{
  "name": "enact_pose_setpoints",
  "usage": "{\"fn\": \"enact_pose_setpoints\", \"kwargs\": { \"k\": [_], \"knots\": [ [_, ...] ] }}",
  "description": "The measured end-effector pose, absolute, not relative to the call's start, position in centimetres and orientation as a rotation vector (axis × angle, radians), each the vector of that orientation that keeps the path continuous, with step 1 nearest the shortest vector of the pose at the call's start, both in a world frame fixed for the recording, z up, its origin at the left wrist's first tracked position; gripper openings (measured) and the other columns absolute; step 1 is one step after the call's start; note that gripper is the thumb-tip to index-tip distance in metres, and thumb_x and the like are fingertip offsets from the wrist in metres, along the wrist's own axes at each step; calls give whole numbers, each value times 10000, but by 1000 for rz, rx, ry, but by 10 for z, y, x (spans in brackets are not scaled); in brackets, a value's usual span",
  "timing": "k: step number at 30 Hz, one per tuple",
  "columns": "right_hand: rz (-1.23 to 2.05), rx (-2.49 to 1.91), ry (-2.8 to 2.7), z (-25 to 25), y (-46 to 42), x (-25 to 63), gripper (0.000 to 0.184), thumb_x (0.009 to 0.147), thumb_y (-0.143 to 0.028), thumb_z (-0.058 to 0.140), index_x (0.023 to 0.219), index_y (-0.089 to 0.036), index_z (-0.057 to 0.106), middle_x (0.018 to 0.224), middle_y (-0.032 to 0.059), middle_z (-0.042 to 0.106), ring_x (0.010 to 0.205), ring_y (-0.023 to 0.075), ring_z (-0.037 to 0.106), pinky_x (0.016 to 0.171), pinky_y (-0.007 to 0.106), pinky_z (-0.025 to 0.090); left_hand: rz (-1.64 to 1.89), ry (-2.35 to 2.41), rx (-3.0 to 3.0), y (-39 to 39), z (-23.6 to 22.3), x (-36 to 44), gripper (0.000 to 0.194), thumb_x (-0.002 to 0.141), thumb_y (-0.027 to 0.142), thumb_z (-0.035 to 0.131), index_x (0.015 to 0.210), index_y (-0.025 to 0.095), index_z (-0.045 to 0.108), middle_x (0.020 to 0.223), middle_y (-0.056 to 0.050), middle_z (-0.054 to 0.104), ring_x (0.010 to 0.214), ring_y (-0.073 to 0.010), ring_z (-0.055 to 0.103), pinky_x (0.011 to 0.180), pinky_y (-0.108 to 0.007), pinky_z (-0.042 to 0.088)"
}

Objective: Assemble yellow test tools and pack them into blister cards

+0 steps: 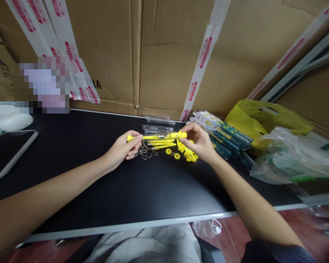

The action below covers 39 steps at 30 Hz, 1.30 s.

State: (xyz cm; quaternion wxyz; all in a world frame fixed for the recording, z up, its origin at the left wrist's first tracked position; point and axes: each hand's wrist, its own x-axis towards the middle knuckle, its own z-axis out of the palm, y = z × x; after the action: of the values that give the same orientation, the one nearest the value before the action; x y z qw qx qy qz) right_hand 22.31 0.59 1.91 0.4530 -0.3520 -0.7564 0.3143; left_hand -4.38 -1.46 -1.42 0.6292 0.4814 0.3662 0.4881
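The left hand (131, 145) pinches the thinner end of a yellow rod-shaped tool (170, 135); the right hand (199, 140) clamps thumb and fingers on its thicker end; the tool sits nearly level above the black table (153, 197); metal hooks (144, 151) and yellow pieces (191, 157) lie nearby.

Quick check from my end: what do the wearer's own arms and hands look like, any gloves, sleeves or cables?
The left hand and right hand are ungloved, with no rings discernible. Both forearms are bare, with no watch, cable or marking visible. A dark, plain sleeve shows at the right elbow; no left sleeve is in view.
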Motion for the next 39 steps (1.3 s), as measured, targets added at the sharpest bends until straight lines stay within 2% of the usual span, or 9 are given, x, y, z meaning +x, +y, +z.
{"fn": "enact_pose_setpoints", "kwargs": {
  "k": [8, 13, 18, 22, 25, 31, 39],
  "knots": [
    [826, -861, -1867, 15, 7, 224, 297, 806, -407, 717, 936, -220, 527, 758, -18, 532, 616, 103, 495, 566, 254, 416, 1121, 834, 1097, -15, -15, -43, 341, 785, 405, 732, 830, 179, 480, 585, 80, 453, 386, -10, 324, 336, -116, 235],
    [895, -865, -1864, 19, 3, 222, 335, 801, -431, 718, 933, -221, 493, 645, -54, 503, 536, 91, 466, 499, 237, 346, 1118, 835, 1087, -15, -14, -43, 343, 777, 397, 740, 824, 177, 482, 578, 80, 454, 380, -10, 324, 332, -117, 235],
    [960, -891, -1849, 22, -1, 221, 346, 808, -440, 707, 942, -226, 471, 575, -83, 457, 480, 76, 413, 475, 226, 292, 1114, 828, 1096, -15, -15, -44, 370, 762, 423, 749, 825, 174, 482, 581, 81, 458, 385, -6, 321, 335, -114, 237],
    [884, -892, -1877, 22, 1, 222, 314, 815, -423, 704, 948, -220, 504, 574, -88, 392, 484, 73, 355, 477, 233, 271, 1114, 826, 1096, -16, -14, -43, 363, 772, 423, 741, 822, 174, 481, 582, 81, 453, 388, -6, 322, 338, -112, 236],
    [769, -878, -1898, 21, 4, 224, 280, 808, -397, 715, 948, -216, 556, 621, -70, 374, 528, 81, 340, 495, 237, 304, 1114, 826, 1088, -16, -13, -43, 351, 781, 413, 736, 813, 175, 480, 579, 80, 450, 385, -8, 323, 337, -114, 235],
    [738, -861, -1906, 18, 7, 226, 244, 797, -379, 722, 910, -222, 573, 902, 15, 510, 728, 120, 502, 605, 255, 460, 1112, 824, 1088, -15, -15, -44, 352, 778, 415, 739, 825, 176, 485, 587, 79, 450, 388, -8, 321, 338, -116, 236],
    [801, -846, -1899, 18, 7, 226, 249, 811, -357, 715, 924, -213, 546, 869, 9, 556, 703, 114, 521, 617, 257, 453, 1106, 830, 1093, -14, -18, -45, 373, 773, 433, 742, 820, 175, 477, 587, 82, 449, 392, -3, 315, 340, -111, 235]
  ]
}}
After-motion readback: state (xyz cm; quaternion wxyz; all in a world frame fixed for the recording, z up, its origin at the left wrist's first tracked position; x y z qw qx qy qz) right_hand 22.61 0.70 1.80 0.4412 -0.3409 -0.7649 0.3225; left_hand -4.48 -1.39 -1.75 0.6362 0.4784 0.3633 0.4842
